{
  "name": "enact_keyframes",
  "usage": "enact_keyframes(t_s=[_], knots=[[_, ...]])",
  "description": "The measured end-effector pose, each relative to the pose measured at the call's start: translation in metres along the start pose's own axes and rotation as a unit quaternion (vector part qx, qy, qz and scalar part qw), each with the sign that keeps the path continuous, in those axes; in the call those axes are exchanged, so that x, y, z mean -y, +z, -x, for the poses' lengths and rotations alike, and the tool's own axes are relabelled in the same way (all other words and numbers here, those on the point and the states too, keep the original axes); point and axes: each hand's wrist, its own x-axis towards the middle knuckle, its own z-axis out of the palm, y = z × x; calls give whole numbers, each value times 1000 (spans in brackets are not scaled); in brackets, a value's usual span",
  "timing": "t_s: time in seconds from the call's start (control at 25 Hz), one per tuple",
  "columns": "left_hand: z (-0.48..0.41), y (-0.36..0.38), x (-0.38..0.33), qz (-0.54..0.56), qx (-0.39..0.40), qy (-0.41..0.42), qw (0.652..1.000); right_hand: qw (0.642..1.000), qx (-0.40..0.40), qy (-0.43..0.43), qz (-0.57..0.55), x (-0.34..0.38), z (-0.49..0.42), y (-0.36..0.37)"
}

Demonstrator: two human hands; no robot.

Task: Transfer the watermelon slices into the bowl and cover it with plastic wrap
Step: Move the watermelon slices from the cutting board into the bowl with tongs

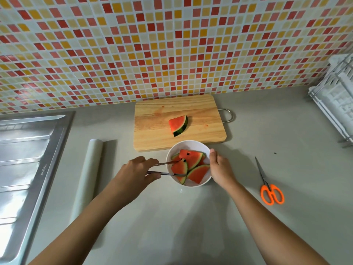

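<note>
On the grey counter, the white bowl [193,144] sat just before the cutting board [152,131], with several watermelon slices [193,156] inside. The left hand [137,170] gripped tongs [164,163] closed on one slice [179,167] within the bowl, while the right hand [219,167] held the bowl's side, thumb at the rim. One last slice [177,125] lay on the board, and the plastic wrap roll [89,169] lay to the left.

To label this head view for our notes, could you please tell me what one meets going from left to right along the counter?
From the left: steel sink, plastic wrap roll, left hand holding tongs, white bowl, right hand gripping its rim, orange scissors, dish rack. The cutting board overlaps the bowl, so omitted.
</note>
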Motion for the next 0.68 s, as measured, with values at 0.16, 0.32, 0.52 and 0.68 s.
enact_keyframes(t_s=[0.16,0.32,0.52,0.68], knots=[[1,-4,3,32,-39,3,999,1000,5,-1,-8,0,0,0],[-36,2,22,51,-178,-56,981,1000,6,-10,7,2,0,-2],[-74,49,41,80,-159,-124,976,1000,11,-19,21,1,-1,-6],[-77,73,45,66,-166,-130,975,999,19,-13,27,0,-2,-5]])
